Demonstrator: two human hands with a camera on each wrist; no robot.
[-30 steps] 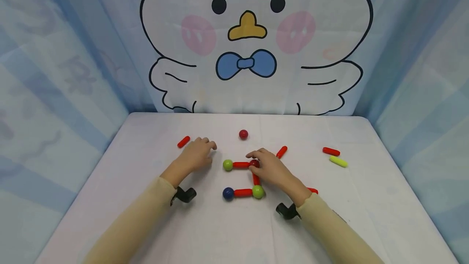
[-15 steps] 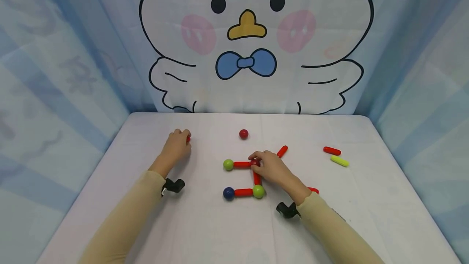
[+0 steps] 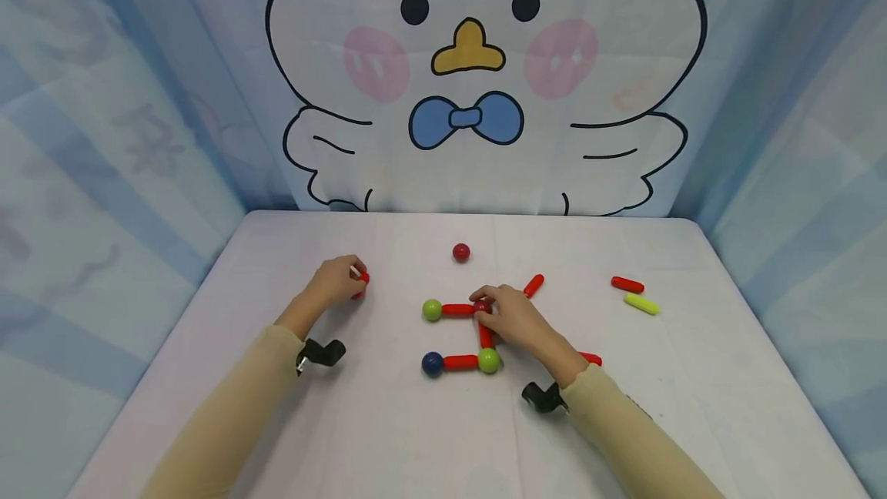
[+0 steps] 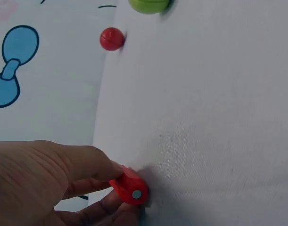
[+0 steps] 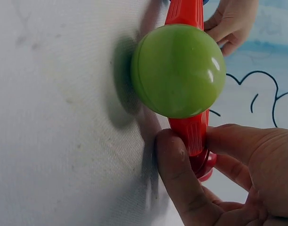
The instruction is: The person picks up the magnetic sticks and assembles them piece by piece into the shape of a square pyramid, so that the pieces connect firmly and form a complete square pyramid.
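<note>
My left hand (image 3: 338, 279) pinches a red magnetic rod (image 4: 129, 186) between thumb and fingers, at the table's left; a round metal tip shows on the rod's end. In the middle lies a joined shape of balls and red rods. Its far arm runs from a green ball (image 3: 433, 309) along a rod (image 3: 457, 309) to a dark red ball (image 3: 483, 306). Another rod (image 5: 188, 134) links that corner to a nearer green ball (image 5: 179, 70), and a third rod (image 3: 460, 363) leads to a blue ball (image 3: 433, 364). My right hand (image 3: 518, 316) grips the dark red corner ball, partly covering it.
Behind the shape sits a loose red ball (image 3: 460, 252). A red rod (image 3: 534, 285) lies beyond my right hand, and another red rod (image 3: 591, 358) is partly hidden by that wrist. Farther right, a red rod (image 3: 627, 284) lies beside a yellow-green rod (image 3: 641, 303).
My left hand has moved left from beside the shape, taken hold of the red rod at the left and turned it. My right hand has stayed at the corner ball.
</note>
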